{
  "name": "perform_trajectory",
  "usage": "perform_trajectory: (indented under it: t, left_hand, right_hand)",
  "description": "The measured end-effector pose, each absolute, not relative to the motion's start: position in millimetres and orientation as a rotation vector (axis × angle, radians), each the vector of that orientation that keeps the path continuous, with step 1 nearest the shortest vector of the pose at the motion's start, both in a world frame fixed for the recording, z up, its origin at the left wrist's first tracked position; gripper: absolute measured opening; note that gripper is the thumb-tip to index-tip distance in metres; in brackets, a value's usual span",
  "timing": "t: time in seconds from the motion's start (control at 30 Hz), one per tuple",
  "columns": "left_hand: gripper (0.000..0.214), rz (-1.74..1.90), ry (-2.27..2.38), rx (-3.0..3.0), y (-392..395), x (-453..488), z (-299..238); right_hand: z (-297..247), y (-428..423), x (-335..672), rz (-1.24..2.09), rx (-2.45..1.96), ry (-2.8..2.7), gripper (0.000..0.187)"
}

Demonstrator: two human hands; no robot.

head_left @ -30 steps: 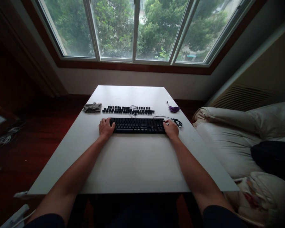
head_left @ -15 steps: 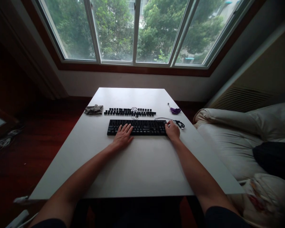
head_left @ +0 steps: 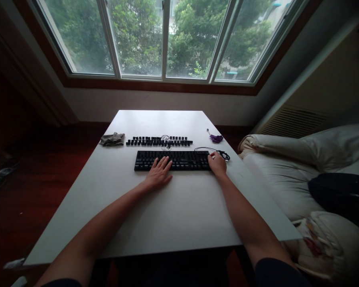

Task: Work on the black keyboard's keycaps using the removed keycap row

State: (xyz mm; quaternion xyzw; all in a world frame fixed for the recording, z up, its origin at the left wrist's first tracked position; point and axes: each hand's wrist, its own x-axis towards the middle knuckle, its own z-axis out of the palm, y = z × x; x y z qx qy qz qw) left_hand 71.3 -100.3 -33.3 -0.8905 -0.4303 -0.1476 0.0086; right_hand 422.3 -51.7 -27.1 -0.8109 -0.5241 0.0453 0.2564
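Note:
A black keyboard [head_left: 182, 161] lies flat across the white table. My left hand [head_left: 159, 172] rests palm down at its front edge, fingers spread over the keys left of its middle. At the right end my right hand [head_left: 217, 164] has its fingers bent around the keyboard's edge; the fingertips are partly hidden. A black cable [head_left: 223, 154], partly bundled, lies just behind my right hand. Beyond the keyboard stand rows of loose black keycaps [head_left: 158, 142], with thin wire loops [head_left: 166, 148] among them.
On the table's [head_left: 167, 215] far left lies a crumpled grey cloth [head_left: 113, 139]. A purple item [head_left: 216, 138] and a small thin piece [head_left: 208, 131] lie at the far right. A pale sofa [head_left: 275, 179] stands along the right side; the window [head_left: 164, 44] is ahead.
The view has turned slightly right. Against the keycap rows, the keyboard has slid a little to the right, my right hand with it. My left hand has shifted right across the keys.

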Motion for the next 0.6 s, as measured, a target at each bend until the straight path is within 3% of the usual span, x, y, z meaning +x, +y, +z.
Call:
perform_trajectory:
  t: [0.13,0.27,0.47,0.6]
  left_hand:
    - [0.067,-0.499,-1.304,-2.814,-102,71,-30]
    - [0.049,-0.661,-1.382,-2.77,-102,58,-23]
    - [0.03,-1.144,-1.784,-2.364,-70,8,-13]
    - [0.027,-1.332,-2.045,-2.146,-40,-30,-23]
  right_hand:
    - [-27,-48,434,0.131,-2.178,-1.402,0.03]
    - [-18,-50,432,0.036,-2.041,-1.383,0.041]
    - [-1,-56,412,-0.013,-1.525,-1.498,0.026]
    - [1,-62,384,0.102,-1.252,-1.628,0.033]
